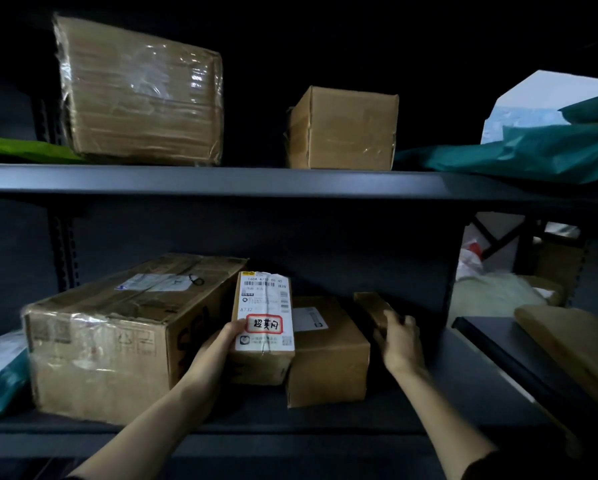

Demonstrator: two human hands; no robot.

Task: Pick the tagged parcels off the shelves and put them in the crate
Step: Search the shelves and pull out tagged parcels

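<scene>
While the left hand [217, 351] grips the tagged parcel [263, 365] by its left side, thumb on the white label beside the red-bordered tag [264, 324], the picking step is in hand. The parcel stands upright on the lower shelf [325, 420], between a large carton [117, 341] and a lower box [328, 358], and is not yet drawn clear. The right hand [399, 344] is at a slim brown box [373, 304] further right. The view is dim and blurred there, but its fingers seem to curl round the box's near end. No crate is in view. The next move, I judge, calls for sliding the parcel straight out from between its neighbours, then turning to find the crate.
</scene>
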